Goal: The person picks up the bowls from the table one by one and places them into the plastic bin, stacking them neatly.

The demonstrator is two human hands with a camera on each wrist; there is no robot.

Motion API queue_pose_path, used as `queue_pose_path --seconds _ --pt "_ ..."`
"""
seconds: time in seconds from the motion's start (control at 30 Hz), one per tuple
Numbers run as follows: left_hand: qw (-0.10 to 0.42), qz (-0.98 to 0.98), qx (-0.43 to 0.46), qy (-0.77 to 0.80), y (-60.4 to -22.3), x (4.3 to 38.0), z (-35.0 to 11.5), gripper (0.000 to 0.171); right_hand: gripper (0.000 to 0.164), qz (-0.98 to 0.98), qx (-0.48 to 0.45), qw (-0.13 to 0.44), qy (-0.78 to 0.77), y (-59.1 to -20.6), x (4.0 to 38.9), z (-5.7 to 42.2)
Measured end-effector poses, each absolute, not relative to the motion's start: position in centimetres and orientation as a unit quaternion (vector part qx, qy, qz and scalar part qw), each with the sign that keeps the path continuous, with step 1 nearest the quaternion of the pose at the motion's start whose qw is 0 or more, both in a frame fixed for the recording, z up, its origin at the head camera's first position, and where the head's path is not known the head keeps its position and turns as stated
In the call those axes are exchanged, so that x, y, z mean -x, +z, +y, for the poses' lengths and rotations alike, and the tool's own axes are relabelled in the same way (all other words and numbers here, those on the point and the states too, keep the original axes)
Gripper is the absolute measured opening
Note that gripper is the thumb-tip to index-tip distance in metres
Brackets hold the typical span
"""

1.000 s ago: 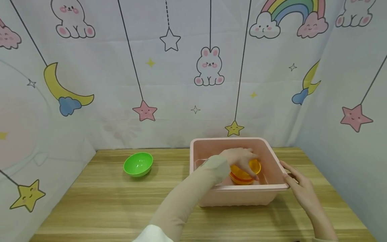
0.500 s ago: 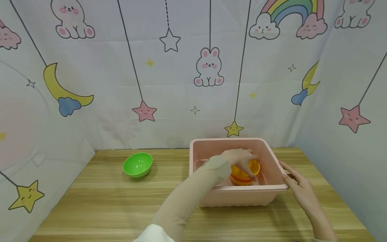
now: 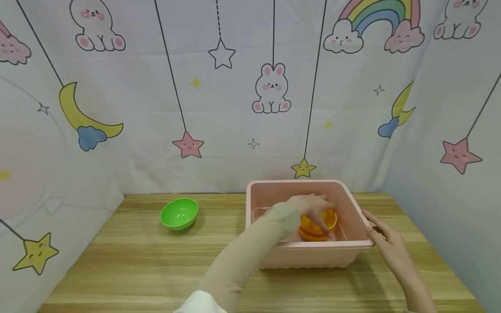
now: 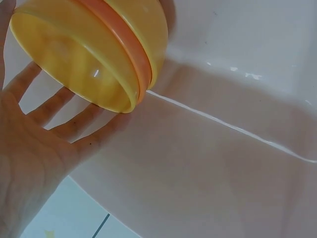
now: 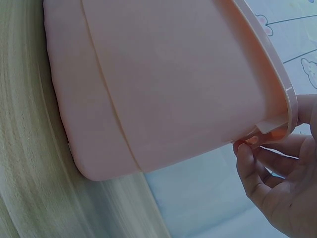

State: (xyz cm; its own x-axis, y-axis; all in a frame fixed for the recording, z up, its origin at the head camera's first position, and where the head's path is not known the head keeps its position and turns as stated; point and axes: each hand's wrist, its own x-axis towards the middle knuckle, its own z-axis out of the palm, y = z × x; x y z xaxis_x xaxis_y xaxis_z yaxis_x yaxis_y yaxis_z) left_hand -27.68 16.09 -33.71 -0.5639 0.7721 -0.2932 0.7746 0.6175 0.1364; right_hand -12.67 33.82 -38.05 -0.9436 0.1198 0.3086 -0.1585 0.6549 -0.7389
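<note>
A pink plastic bin (image 3: 305, 256) stands on the table. My left hand (image 3: 311, 206) reaches over its front rim and spans a stack of bowls (image 3: 329, 218) inside. In the left wrist view, the stack (image 4: 131, 44) shows yellow bowls with an orange one between them. It lies tilted there, thumb at one side of the top bowl's rim and fingers spread along the other. My right hand (image 3: 391, 241) holds the bin's right rim near the front corner. The right wrist view shows that hand (image 5: 282, 183) with its fingers curled at the rim's underside.
A green bowl (image 3: 179, 214) sits upright on the wooden table (image 3: 156, 269), left of the bin. A white cloth (image 3: 219, 104) printed with stars, rabbits and moons hangs behind the table and at both sides.
</note>
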Motion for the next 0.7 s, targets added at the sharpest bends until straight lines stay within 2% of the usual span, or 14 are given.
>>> queue_pose_path --seconds 0.7 --pt "0.145 0.883 -0.447 -0.015 -33.85 27.85 16.19 0.081 0.044 -0.894 -0.005 0.168 0.416 -37.86 12.61 33.69"
